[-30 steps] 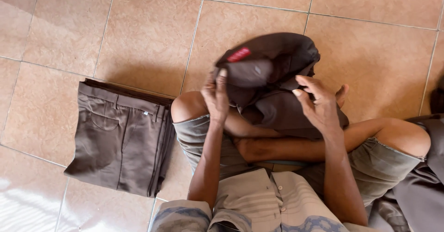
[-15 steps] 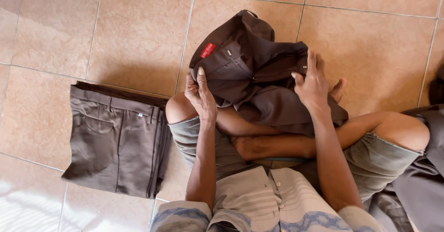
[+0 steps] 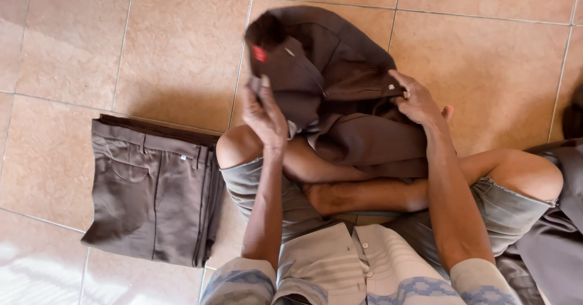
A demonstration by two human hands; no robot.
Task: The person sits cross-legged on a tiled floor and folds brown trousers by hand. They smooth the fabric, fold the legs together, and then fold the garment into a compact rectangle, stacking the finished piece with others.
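Head view, looking down at a person seated cross-legged on a floor of large tan ceramic tiles (image 3: 152,50). At the left lies a neat stack of folded grey-brown trousers (image 3: 155,198), waistbands toward the far side, flat on the tiles just beside the person's left knee.

Next comes the left hand (image 3: 264,113), raised above that knee with fingers curled closed and the thumb up, pinching the left edge of a dark brown crumpled cloth garment with a small red label (image 3: 340,98). The garment's upper part rises beyond and to the right of this hand, with the red label just above the fingertips; its lower folds drape down over the crossed shins and feet.

Further right, the right hand (image 3: 419,101) grips the garment's right edge, fingers bent shut over the cloth near a small pale button. The garment spans the gap between the two hands, held up off the floor at its far end and sagging on the legs at its near end.

At the far right, a heap of loose grey-brown cloth (image 3: 555,244) lies against the person's right thigh.
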